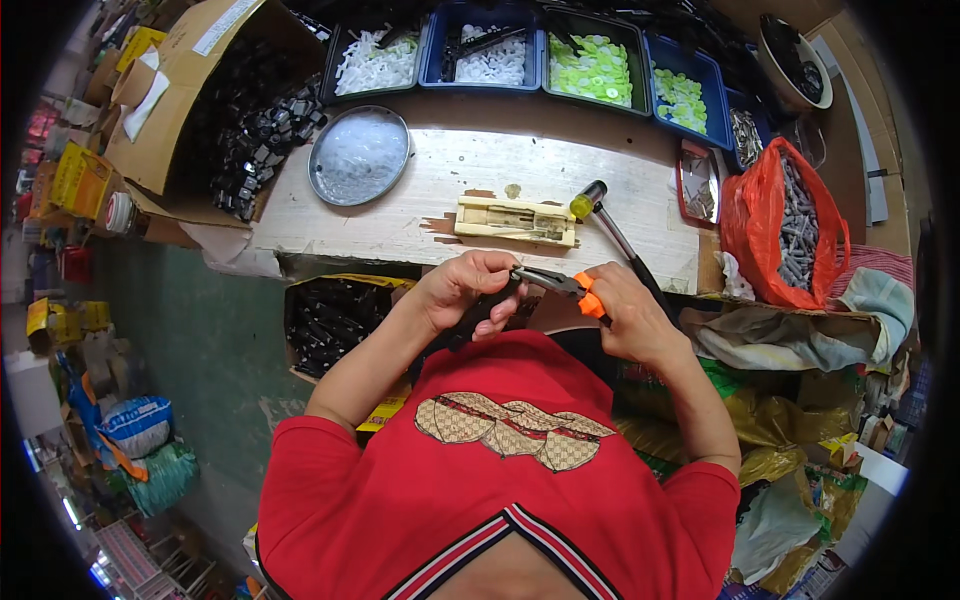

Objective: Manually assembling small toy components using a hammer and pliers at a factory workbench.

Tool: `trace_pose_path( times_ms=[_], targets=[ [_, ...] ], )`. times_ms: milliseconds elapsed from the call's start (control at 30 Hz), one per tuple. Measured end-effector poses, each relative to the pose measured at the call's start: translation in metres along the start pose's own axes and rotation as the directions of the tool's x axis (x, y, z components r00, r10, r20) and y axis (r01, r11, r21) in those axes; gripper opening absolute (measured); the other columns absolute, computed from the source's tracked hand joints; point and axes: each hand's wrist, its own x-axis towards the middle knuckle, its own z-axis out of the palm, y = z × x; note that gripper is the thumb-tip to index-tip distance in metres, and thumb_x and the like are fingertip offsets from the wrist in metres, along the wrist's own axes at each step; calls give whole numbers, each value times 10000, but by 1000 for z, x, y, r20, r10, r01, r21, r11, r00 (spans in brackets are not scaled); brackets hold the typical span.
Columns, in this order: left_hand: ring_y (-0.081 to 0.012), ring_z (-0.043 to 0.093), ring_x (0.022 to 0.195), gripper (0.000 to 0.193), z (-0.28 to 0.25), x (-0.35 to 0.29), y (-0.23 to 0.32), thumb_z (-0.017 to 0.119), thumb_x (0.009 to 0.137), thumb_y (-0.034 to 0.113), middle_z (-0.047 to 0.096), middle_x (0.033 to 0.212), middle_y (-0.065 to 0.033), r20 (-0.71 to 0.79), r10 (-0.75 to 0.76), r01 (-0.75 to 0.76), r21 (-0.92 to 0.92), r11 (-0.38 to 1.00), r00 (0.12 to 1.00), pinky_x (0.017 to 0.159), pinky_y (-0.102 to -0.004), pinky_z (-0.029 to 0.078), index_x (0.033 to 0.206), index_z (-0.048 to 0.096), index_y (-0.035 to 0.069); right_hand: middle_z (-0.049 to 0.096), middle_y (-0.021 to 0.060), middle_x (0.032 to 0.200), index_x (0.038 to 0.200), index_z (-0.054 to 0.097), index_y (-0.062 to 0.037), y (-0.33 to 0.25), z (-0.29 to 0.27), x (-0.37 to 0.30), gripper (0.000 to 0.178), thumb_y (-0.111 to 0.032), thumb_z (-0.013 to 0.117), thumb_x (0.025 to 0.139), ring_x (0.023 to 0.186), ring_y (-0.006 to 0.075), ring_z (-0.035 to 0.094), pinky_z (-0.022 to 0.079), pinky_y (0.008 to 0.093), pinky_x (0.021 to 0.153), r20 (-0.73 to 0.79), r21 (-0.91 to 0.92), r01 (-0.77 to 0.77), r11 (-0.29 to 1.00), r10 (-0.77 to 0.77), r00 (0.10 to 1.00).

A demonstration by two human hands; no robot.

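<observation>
My left hand [460, 285] is closed around a long, dark black piece [480, 316], with the thumb and forefinger near its upper end. Pliers [552, 281] with orange handles are gripped in my right hand [628, 312]. Their jaws reach left to the left fingertips and meet the top of the black piece; whether they bite on anything is too small to tell. Just beyond my hands, a cream block-shaped fixture [480, 220] with a slot lies on the bench. Against its right end rests a hammer [612, 222] with a yellow-faced head and dark grip.
Bins of white parts [378, 66] and lime-green parts [596, 70] line the bench's back. A round metal tray [327, 177] stands left, beside a cardboard box [150, 150] of black parts. At right sits a red bag [745, 225] of grey pieces. Below the bench is a box of black parts [335, 320].
</observation>
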Motion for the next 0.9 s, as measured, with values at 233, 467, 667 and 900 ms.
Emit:
trace_pose_path(
  times_ms=[233,467,667,900],
  targets=[
    [-178,602,651,214,30,-3,3,660,725,110,610,749,-128,84,686,131,958,-255,723,580,-260,461,902,595,10,468,137,1056,964,489,2,2,4,-5,429,47,554,543,953,314,437,350,374,771,-85,-126,-75,989,65,994],
    [-250,592,649,220,28,-5,6,672,697,115,615,764,-123,237,692,97,908,-407,682,578,-303,466,880,600,16,455,144,1074,976,465,-9,3,6,-12,465,64,557,527,933,340,440,362,392,777,-103,-144,-90,985,76,992],
    [-273,592,675,216,18,-17,-2,667,699,141,608,765,-120,238,738,86,925,-371,631,579,-329,468,869,600,25,487,150,1040,938,499,4,4,5,-12,364,34,559,581,903,330,459,365,392,747,-164,-217,-150,965,116,980],
    [-272,515,793,184,-78,-89,-64,573,767,155,538,809,-89,-71,860,633,708,-313,505,668,-374,383,925,554,63,517,180,964,932,553,17,42,-9,-53,284,-131,663,716,895,341,502,399,411,771,-382,-309,-486,818,361,851]
  ],
)
